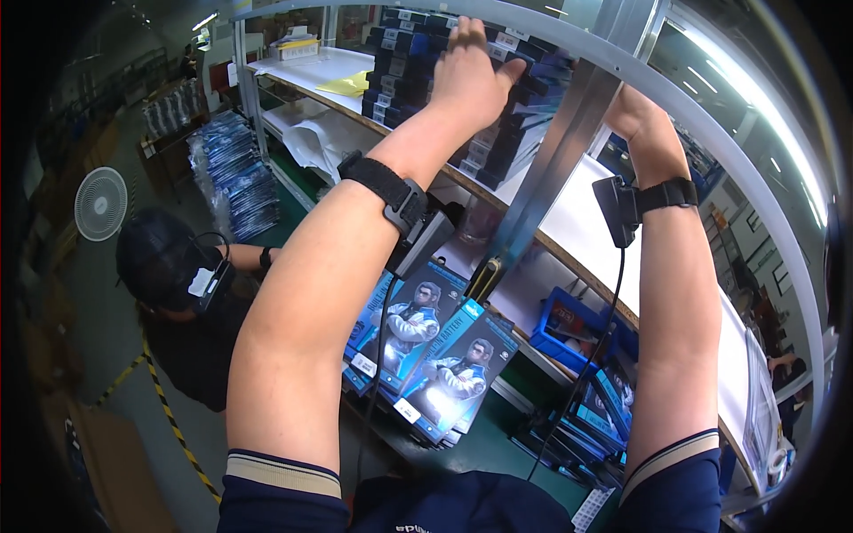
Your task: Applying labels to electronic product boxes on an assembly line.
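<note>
Both my arms reach up to a shelf. My left hand (471,75) lies against the front of a tall stack of flat dark boxes (395,71), its fingers stretched upward and its thumb apart. Beyond the metal post (555,169), my right hand (633,111) is raised at the stack's right side. The post hides its fingers, so its grip and any contact with the boxes cannot be made out. Below my arms, blue-and-black printed boxes (458,364) lie in piles on the green bench (489,449).
The white shelf (298,84) holds a yellow sheet (345,84). A blue bin (569,333) sits under the shelf, near more flat boxes (604,409). At left, a person in dark clothes (191,346) is close by, with a white fan (100,204) behind. Cables hang from my wrist straps.
</note>
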Motion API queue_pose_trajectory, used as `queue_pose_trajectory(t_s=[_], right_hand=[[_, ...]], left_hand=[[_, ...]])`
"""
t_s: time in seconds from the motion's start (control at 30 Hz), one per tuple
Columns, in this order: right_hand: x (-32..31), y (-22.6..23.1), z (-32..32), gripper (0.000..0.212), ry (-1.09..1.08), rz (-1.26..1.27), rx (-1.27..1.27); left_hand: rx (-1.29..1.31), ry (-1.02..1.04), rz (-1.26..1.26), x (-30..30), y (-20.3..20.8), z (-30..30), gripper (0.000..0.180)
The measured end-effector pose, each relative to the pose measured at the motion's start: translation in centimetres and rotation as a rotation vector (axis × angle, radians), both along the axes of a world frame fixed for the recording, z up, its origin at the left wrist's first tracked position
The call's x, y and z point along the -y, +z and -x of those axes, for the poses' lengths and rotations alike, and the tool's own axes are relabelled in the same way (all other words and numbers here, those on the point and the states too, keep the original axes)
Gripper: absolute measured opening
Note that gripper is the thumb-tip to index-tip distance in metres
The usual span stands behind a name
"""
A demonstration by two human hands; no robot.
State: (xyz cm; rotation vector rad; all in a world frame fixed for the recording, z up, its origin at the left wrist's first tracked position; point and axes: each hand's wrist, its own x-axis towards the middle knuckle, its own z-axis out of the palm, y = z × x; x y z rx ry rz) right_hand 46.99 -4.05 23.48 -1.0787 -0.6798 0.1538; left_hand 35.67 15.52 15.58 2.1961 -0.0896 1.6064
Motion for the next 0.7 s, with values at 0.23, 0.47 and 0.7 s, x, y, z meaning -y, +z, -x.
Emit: queue_pose_trajectory(t_s=[0.23,0.47,0.7], right_hand=[[-1.7,-0.1,-0.3,0.020,-0.014,0.200,0.033],[-2.3,-0.4,-1.6,0.018,-0.051,0.035,-0.081],[-2.0,0.3,1.4,0.016,-0.114,-0.067,-0.073]], left_hand=[[-0.203,-0.239,0.184,-2.7,1.9,1.0,0.079],[-0.486,-0.230,0.228,-1.3,4.3,4.0,0.076],[-0.133,-0.073,0.014,-3.5,1.7,1.2,0.077]])
